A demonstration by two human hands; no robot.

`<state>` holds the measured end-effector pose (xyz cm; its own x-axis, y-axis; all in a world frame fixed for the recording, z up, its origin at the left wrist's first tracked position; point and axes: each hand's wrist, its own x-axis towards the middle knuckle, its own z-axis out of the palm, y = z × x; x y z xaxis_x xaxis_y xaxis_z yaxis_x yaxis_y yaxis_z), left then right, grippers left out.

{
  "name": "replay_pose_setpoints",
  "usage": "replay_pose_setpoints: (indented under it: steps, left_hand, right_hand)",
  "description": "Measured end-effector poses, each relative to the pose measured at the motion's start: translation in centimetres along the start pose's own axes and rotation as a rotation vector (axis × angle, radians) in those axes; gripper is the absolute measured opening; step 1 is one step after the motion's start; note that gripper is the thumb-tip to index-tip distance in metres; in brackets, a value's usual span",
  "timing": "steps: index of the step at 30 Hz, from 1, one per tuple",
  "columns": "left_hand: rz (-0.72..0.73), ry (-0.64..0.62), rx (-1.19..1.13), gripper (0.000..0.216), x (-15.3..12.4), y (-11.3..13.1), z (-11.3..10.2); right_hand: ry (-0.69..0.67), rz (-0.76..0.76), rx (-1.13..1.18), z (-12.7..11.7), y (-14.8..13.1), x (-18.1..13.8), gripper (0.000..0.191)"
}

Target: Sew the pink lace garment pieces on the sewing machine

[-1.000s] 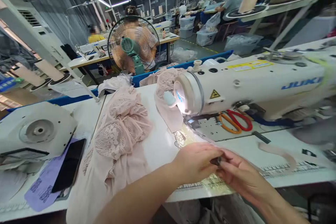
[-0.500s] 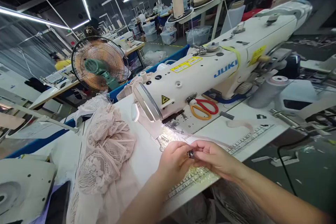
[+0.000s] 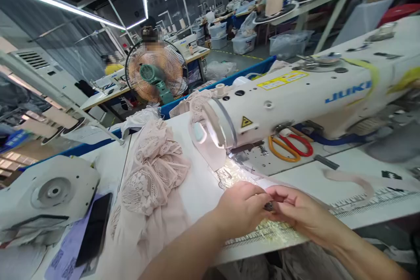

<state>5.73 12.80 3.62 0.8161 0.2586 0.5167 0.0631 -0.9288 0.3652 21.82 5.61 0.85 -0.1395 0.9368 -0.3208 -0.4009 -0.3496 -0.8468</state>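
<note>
My left hand (image 3: 244, 208) and my right hand (image 3: 297, 208) meet over the front of the sewing table, fingers closed. Between their fingertips shows a small dark, shiny metal piece (image 3: 269, 206), mostly covered; its exact kind cannot be made out. Just beyond my hands stands the white sewing machine (image 3: 288, 100), its lamp lighting the needle area. Shiny pale-yellow material (image 3: 231, 174) lies by the needle plate, and more shows under my hands. A beige fabric piece (image 3: 210, 153) lies left of the needle.
Beige lace garments (image 3: 151, 170) are heaped at left, beside a black phone (image 3: 95, 227) and another machine head (image 3: 54, 188). Scissors with red and orange handles (image 3: 290, 146) lie beneath the machine arm. A beige strip (image 3: 351, 179) curls at right. A fan (image 3: 155, 72) stands behind; people sit farther back.
The view has swung left, so the machine and table appear farther right. My hands stay together in nearly the same pinch, the dark metal piece still between them.
</note>
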Motion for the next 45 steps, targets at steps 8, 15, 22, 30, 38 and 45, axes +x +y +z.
replay_pose_setpoints:
  steps: [8,15,22,30,38,45]
  left_hand:
    - [-0.048,0.026,-0.073,0.022,-0.2,-0.7,0.1]
    - [-0.030,-0.030,-0.015,0.019,-0.2,-0.9,0.2]
    - [-0.036,-0.009,0.023,0.019,-0.2,-0.9,0.3]
    - [-0.106,0.008,0.019,0.021,-0.3,-0.5,1.3]
    - [-0.321,0.016,-0.047,0.008,-0.1,-1.8,2.9]
    - [-0.190,-0.014,-0.082,0.012,0.5,-1.7,2.7]
  right_hand:
    - [-0.040,0.016,0.044,0.5,-0.9,0.1,0.023]
    - [-0.029,-0.003,-0.030,0.3,-0.8,0.1,0.022]
    - [0.001,0.000,-0.071,0.7,-1.0,0.2,0.016]
    - [0.151,-0.111,-0.169,1.0,0.0,1.1,0.007]
    - [0.281,-0.164,-0.191,-0.6,0.7,-1.9,0.028]
    - [-0.126,0.131,-1.051,-3.8,6.8,-8.6,0.027]
